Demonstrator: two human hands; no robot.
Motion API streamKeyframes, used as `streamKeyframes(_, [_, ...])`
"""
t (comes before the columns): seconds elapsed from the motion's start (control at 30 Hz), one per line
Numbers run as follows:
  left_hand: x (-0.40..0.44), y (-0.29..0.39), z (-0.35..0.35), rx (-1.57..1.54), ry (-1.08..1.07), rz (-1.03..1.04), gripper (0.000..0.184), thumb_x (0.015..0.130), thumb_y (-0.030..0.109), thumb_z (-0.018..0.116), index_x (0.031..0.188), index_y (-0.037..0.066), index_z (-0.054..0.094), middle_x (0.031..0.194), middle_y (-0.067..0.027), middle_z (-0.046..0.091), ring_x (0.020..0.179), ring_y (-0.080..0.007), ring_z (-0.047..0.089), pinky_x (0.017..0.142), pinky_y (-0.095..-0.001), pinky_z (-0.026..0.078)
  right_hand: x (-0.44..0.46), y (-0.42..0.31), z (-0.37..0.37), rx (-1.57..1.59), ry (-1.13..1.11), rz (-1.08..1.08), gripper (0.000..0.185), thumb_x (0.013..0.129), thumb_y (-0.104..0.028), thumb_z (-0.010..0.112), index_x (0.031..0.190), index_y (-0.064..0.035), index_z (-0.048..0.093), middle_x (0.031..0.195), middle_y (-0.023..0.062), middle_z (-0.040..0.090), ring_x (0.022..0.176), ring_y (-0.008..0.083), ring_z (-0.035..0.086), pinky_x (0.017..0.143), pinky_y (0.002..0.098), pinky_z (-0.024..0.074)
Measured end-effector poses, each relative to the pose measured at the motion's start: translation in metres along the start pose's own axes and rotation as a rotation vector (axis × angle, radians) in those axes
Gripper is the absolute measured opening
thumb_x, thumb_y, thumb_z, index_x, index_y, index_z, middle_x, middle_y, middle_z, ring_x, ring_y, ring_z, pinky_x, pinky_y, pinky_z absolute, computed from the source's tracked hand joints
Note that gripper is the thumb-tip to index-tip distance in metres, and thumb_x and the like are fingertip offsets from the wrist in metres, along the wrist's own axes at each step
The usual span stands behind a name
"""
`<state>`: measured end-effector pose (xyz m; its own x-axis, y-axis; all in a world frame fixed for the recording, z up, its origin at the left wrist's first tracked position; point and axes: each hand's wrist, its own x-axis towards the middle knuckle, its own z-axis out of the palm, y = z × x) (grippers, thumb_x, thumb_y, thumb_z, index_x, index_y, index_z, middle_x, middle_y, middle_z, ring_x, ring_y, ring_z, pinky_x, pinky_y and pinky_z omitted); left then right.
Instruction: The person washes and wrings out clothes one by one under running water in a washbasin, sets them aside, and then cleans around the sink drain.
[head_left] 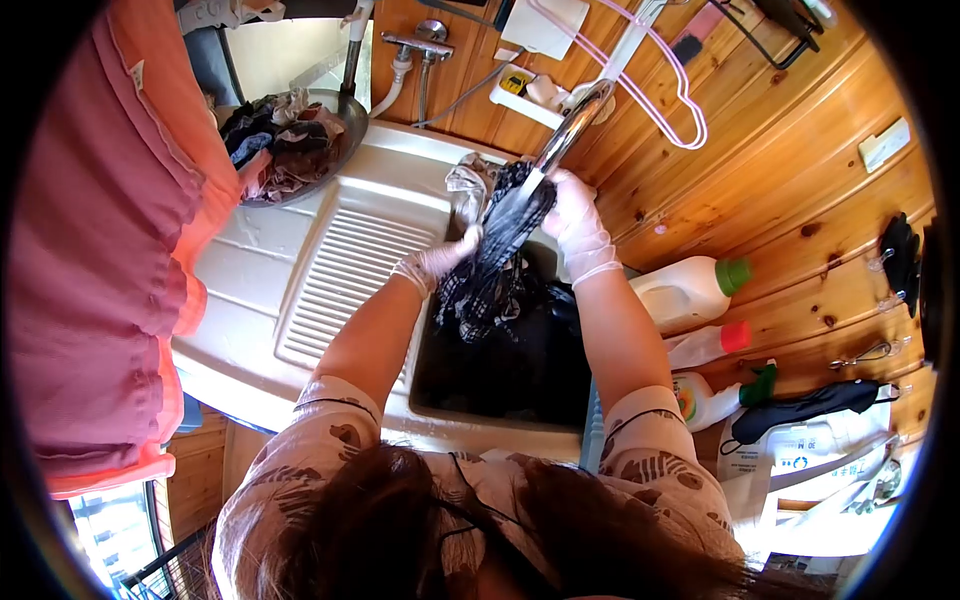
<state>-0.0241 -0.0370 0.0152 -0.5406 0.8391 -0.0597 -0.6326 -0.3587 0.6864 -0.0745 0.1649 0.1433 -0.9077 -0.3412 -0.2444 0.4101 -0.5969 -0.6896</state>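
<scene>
A wet black-and-white patterned garment hangs between my hands beneath the chrome tap, and water streams onto it. My left hand, in a thin see-through glove, grips its left edge. On the other side my right hand, gloved the same way, clasps the upper right part close to the tap's mouth. The garment's lower end droops into the dark sink basin, where more dark cloth seems to lie. My fingertips are partly hidden by the fabric.
Left of the basin is a ribbed washboard surface. A metal bowl of wet clothes stands at the back left. Bottles, including a white one with a green cap, line the right side. Pink hangers hang above; a pink cloth hangs left.
</scene>
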Motion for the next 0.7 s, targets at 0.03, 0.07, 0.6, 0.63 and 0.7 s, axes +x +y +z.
streamKeyframes(0.03, [-0.009, -0.003, 0.001, -0.075, -0.056, -0.037, 0.079, 0.083, 0.06, 0.054, 0.135, 0.001, 0.041, 0.13, -0.009, 0.053, 0.117, -0.018, 0.05, 0.098, -0.0339, 0.043, -0.004, -0.001, 0.012, -0.035, 0.094, -0.051, 0.023, 0.09, -0.014, 0.046, 0.1, -0.001, 0.062, 0.086, 0.0119, 0.066, 0.078, 0.0273, 0.065, 0.075, 0.0405, 0.0547])
streamKeyframes(0.07, [-0.019, -0.005, 0.003, -0.148, -0.109, -0.078, 0.083, 0.081, 0.058, 0.059, 0.137, 0.001, 0.038, 0.134, -0.0088, 0.05, 0.121, -0.0184, 0.048, 0.1, -0.0343, 0.042, -0.008, -0.002, 0.025, -0.069, 0.187, -0.104, 0.023, 0.089, -0.014, 0.046, 0.1, -0.0006, 0.062, 0.085, 0.012, 0.066, 0.077, 0.0275, 0.064, 0.075, 0.0407, 0.0548])
streamKeyframes(0.6, [0.001, -0.008, 0.051, -0.827, 0.174, 0.339, 0.081, 0.076, 0.069, 0.055, 0.126, 0.005, 0.047, 0.122, -0.0153, 0.053, 0.114, -0.0307, 0.051, 0.099, -0.0487, 0.042, -0.088, 0.113, 0.053, -1.842, 0.215, -0.795, 0.042, 0.072, 0.0, 0.055, 0.111, -0.0136, 0.06, 0.104, 0.0096, 0.062, 0.107, 0.0303, 0.054, 0.097, 0.0453, 0.0367])
streamKeyframes(0.63, [-0.003, -0.005, 0.053, -0.786, 0.133, 0.295, 0.075, 0.076, 0.064, 0.059, 0.123, 0.006, 0.05, 0.12, -0.0145, 0.055, 0.111, -0.029, 0.053, 0.098, -0.0454, 0.043, -0.101, 0.12, 0.057, -1.977, 0.231, -0.836, 0.038, 0.073, -0.005, 0.056, 0.11, -0.0135, 0.061, 0.104, 0.0082, 0.062, 0.109, 0.0285, 0.053, 0.099, 0.0504, 0.0321])
streamKeyframes(0.7, [-0.011, -0.003, 0.064, -0.726, 0.097, 0.233, 0.065, 0.081, 0.057, 0.061, 0.118, 0.004, 0.054, 0.112, -0.0146, 0.059, 0.106, -0.0283, 0.056, 0.094, -0.0446, 0.047, -0.112, 0.128, 0.062, -2.109, 0.188, -0.844, 0.038, 0.073, -0.004, 0.056, 0.109, -0.0133, 0.062, 0.108, 0.0113, 0.061, 0.115, 0.0285, 0.05, 0.101, 0.0593, 0.0218])
